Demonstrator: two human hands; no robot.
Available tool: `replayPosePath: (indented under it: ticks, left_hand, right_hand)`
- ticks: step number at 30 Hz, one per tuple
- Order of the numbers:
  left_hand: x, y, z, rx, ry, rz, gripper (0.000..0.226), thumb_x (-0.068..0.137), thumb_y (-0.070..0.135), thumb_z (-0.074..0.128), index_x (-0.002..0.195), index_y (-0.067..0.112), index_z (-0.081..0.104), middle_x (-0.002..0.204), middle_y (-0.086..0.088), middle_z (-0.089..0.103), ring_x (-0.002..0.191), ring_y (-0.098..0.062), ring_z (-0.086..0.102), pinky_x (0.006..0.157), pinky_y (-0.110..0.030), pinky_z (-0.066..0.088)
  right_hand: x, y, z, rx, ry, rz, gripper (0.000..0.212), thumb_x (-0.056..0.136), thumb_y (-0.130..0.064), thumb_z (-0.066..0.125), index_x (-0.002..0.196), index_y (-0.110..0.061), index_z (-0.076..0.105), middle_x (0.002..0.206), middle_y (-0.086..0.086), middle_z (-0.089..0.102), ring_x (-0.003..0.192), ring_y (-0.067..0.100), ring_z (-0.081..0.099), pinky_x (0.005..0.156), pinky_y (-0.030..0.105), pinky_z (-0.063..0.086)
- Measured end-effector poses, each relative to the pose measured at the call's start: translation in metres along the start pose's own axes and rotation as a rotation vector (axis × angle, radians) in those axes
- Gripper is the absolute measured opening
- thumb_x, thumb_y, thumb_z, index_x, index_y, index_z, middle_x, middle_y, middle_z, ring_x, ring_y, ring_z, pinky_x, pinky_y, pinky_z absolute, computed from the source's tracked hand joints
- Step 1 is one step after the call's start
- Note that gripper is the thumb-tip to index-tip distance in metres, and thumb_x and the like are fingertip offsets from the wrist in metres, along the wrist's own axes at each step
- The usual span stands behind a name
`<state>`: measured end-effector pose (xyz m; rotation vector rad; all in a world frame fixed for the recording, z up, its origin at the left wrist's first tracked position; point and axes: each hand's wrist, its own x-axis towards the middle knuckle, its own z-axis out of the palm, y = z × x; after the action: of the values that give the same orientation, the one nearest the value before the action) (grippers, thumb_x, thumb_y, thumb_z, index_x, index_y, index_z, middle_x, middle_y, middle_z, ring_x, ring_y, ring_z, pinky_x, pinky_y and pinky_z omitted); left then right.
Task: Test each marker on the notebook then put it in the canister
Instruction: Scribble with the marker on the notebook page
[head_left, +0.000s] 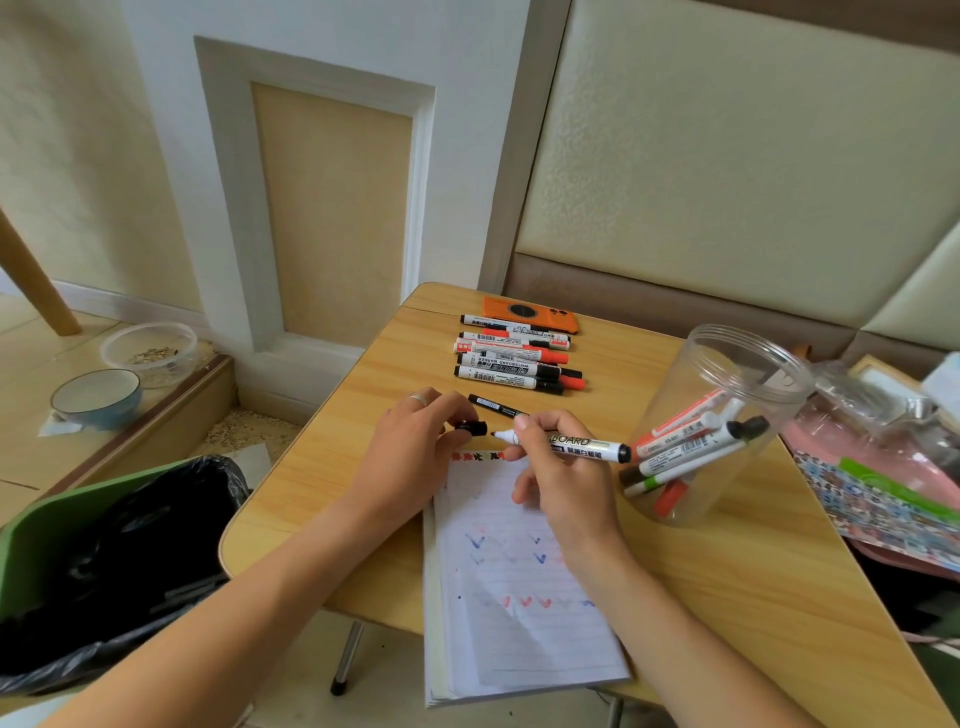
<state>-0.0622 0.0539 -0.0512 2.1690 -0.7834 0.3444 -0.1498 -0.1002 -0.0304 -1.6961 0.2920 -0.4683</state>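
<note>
Wood-grain tabletop (332, 488) carries the notebook (514, 597), above whose top edge the right hand (561, 483) grips a light, stiff, smooth whiteboard marker (566, 443) mid-barrel, bare tip toward the black cap (472, 428) pinched in the left hand (410, 452), canister (727, 364) nearby.

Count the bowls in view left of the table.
2: a clear plastic bowl with crumbs, near the wall, and a white bowl with a blue outside, in front of it. None seems hidden.
</note>
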Motion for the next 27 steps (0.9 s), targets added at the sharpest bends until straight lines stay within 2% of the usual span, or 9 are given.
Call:
replayPosePath:
  ticks: [4,9,14,18,22,27]
  left_hand:
    - [-0.004,0.004,-0.004,-0.008,-0.047,0.110,0.017,0.095,0.016,0.065,0.108,0.027,0.063,0.105,0.008,0.059,0.094,-0.016,0.058,0.082,-0.044,0.050]
    - [-0.010,0.010,-0.010,-0.072,-0.136,0.199,0.014,0.099,0.013,0.058,0.110,0.022,0.058,0.106,0.008,0.057,0.093,-0.010,0.055,0.076,-0.026,0.048]
    - [-0.016,0.008,-0.013,0.003,-0.162,0.251,0.014,0.100,0.020,0.053,0.113,0.026,0.052,0.104,0.013,0.061,0.095,-0.008,0.055,0.091,-0.040,0.042]
    - [-0.016,0.008,-0.020,0.011,-0.136,0.249,0.020,0.100,0.025,0.052,0.120,0.030,0.057,0.113,0.015,0.062,0.104,-0.005,0.056,0.092,-0.035,0.042]
    - [-0.019,0.010,-0.025,-0.121,-0.123,0.216,0.021,0.097,0.013,0.057,0.116,0.023,0.061,0.109,0.012,0.061,0.100,-0.004,0.054,0.081,-0.014,0.041]
    - [-0.018,0.011,-0.023,-0.186,-0.151,0.202,0.016,0.104,0.021,0.051,0.118,0.021,0.059,0.106,0.010,0.052,0.099,-0.005,0.051,0.079,-0.013,0.037]
  right_hand:
    - [-0.001,0.001,-0.001,0.002,-0.043,-0.021,0.016,0.102,-0.027,0.064,0.090,-0.018,0.067,0.079,0.008,0.075,0.050,0.022,0.059,0.049,0.031,0.043]
    - [0.001,0.001,-0.004,0.013,-0.122,0.012,0.018,0.103,-0.026,0.062,0.089,-0.014,0.066,0.077,0.012,0.074,0.050,0.022,0.056,0.046,0.024,0.038]
    - [0.000,-0.003,-0.008,0.058,-0.172,0.078,0.030,0.104,-0.035,0.057,0.092,-0.010,0.068,0.073,0.011,0.067,0.052,0.019,0.054,0.049,0.025,0.033]
    - [0.002,-0.004,-0.012,0.269,-0.153,0.189,0.036,0.105,-0.041,0.042,0.101,-0.013,0.064,0.069,0.004,0.054,0.051,0.014,0.046,0.039,0.021,0.023]
    - [0.005,-0.002,-0.014,0.313,-0.167,0.252,0.015,0.102,-0.031,0.051,0.100,-0.017,0.057,0.068,0.004,0.056,0.049,0.014,0.046,0.036,0.020,0.022]
    - [0.005,-0.002,-0.014,0.353,-0.206,0.234,0.015,0.097,-0.032,0.066,0.092,-0.020,0.058,0.075,0.010,0.067,0.048,0.017,0.055,0.036,0.019,0.031]
